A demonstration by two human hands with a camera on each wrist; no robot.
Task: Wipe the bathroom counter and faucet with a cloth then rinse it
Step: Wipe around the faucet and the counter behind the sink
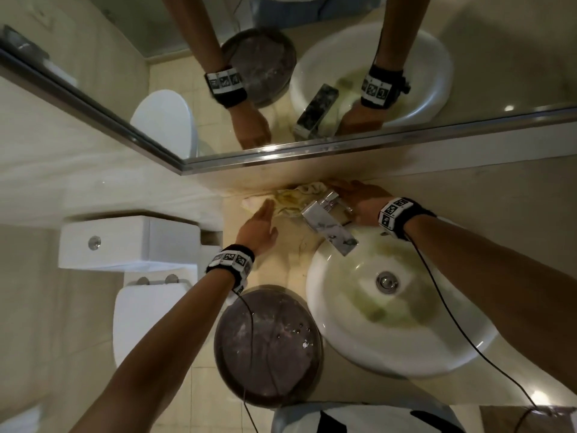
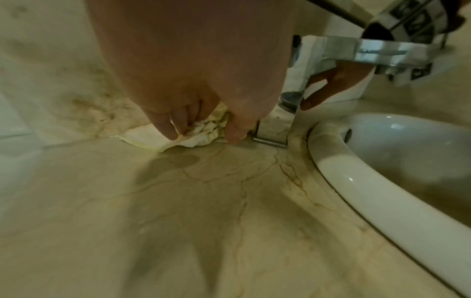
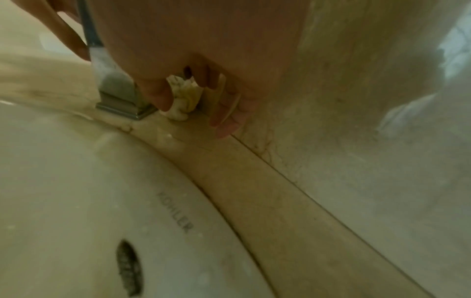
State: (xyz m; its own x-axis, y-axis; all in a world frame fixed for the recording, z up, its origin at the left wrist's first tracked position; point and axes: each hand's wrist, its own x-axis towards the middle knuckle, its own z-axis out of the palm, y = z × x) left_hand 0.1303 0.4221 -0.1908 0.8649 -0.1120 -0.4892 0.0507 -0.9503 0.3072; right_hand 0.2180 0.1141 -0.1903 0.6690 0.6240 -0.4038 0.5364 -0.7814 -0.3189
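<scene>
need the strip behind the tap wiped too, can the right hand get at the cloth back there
Probably yes: the right hand is already behind the square chrome faucet, fingers on the crumpled yellow-white cloth against the beige backsplash; nothing blocks it.

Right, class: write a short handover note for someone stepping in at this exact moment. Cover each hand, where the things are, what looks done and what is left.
Left hand: fingers on the cloth, left of the faucet.
Right hand: reaching behind the faucet base, fingertips at the cloth's other end.
Cloth: bunched on the counter between faucet and back wall, stained yellow.
Sink: in front of the faucet; no water visible running.
Done: cannot tell how much is wiped; counter still shows brown marks.
Left: finish around the faucet, then rinse the cloth.
</scene>
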